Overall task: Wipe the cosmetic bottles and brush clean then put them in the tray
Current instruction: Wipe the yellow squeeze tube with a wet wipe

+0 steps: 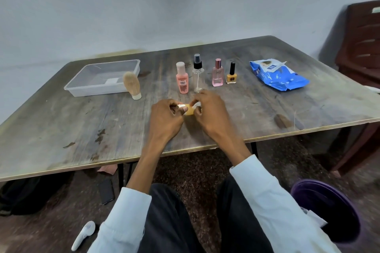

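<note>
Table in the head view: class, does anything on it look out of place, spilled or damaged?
Nothing spilled. The four bottles stand upright in a row; the brush stands upright beside the empty tray. Only the table looks worn, with dark stains and scratches.

Pale blue long sleeves (273, 197), cuffs seemingly unbuttoned; black trousers (170, 222).

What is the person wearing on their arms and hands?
Both arms wear long, light blue shirt sleeves. The left sleeve and the right sleeve are pushed back, so the forearms are bare. The left hand and right hand are bare too: no gloves, and no rings or watch that I can see.
</note>
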